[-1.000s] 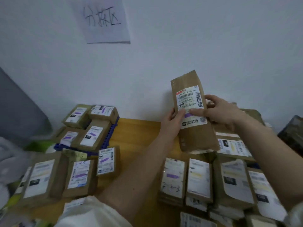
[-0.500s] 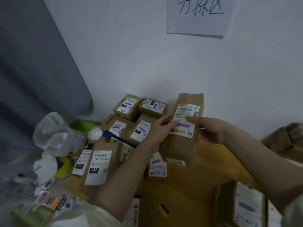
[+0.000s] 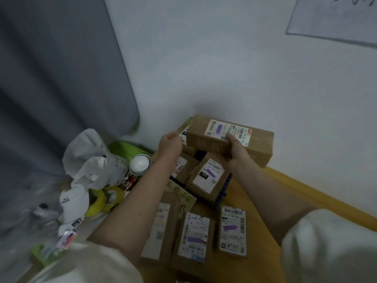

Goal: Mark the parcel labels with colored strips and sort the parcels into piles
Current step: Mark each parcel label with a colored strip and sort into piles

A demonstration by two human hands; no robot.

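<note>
Evidently, the purple-marked parcel (image 3: 230, 137) is being sorted: grasped by the right hand (image 3: 234, 152), while something unclear is pinched by the left hand (image 3: 170, 142); lowering onto the purple pile (image 3: 208, 176) beneath that grip seems next.

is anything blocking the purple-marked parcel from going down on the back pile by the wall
Nothing visible blocks it. The right hand holds the parcel right over the purple-marked pile, other parcels directly under it. The left hand grips another box's edge just left of it, apart.

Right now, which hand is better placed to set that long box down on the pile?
The right hand: it holds the long parcel above the purple-marked pile. The left hand holds another parcel's edge.
</note>
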